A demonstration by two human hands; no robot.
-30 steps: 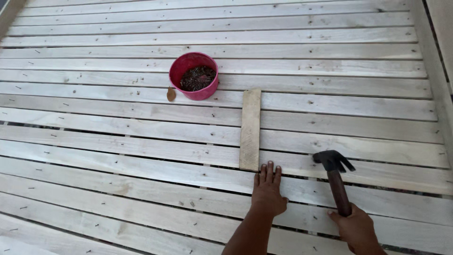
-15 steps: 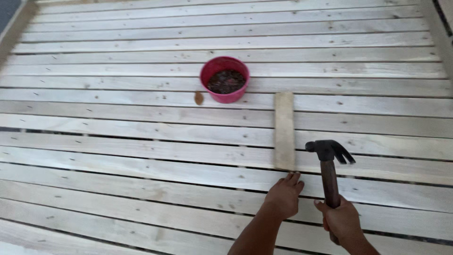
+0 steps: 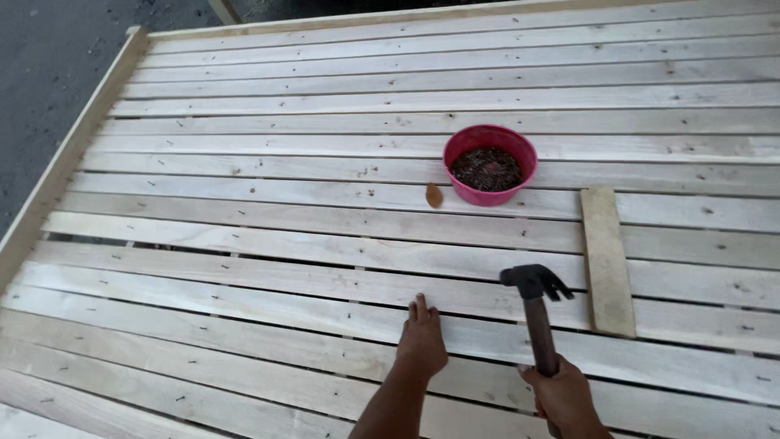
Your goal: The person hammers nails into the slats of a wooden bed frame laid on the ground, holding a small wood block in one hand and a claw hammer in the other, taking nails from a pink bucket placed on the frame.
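- Pale wooden slats (image 3: pixel 244 244) nailed side by side fill the view, with dark pavement beyond their left edge.
- Left hand (image 3: pixel 422 341) lies flat and released, palm down, fingers pointing to the far edge.
- Right hand (image 3: pixel 565 398) is clenched round the handle of a claw hammer (image 3: pixel 536 313), head raised above the slats, near the near edge.
- Loose short board (image 3: pixel 608 260) lies crosswise just right of the hammer.
- Red bowl (image 3: pixel 490 165) of dark nails sits farther off, a brown leaf (image 3: pixel 434 195) beside it; bare slats stretch left.
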